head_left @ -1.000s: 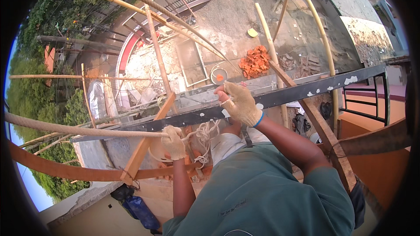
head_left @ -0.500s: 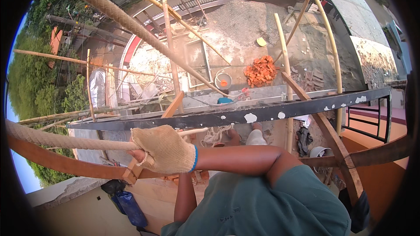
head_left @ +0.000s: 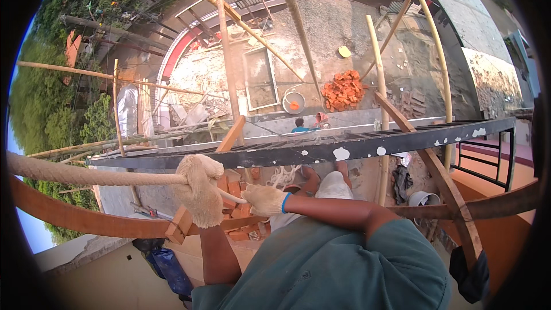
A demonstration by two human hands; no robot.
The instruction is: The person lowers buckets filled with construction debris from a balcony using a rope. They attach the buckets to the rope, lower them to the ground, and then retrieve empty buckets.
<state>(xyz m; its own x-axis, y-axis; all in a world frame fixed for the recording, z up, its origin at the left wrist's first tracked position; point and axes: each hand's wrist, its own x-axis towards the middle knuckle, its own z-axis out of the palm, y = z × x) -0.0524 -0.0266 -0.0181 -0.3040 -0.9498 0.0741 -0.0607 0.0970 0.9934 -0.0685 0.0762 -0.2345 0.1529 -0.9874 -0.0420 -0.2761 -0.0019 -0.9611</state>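
A thick beige rope comes in from the left at my chest height and runs through both of my gloved hands. My left hand, in a knitted cream glove, is wrapped round it at the left. Closer to my body, my right hand, in a similar glove with a blue cuff, is closed on the same rope. A short stretch of rope shows between the hands. Another rope length hangs steeply down beyond the black metal frame. Loose rope coils lie below, near my legs.
Wooden beams and bamboo poles surround me. Stacked orange bricks lie beneath my hands. Far below are a brick heap, a grey bucket and a person in blue beside a red bucket.
My right hand has drawn back to the right along the rope. My left hand, hidden before, now grips farther left. The other rope length has swung from a long diagonal to nearly upright.
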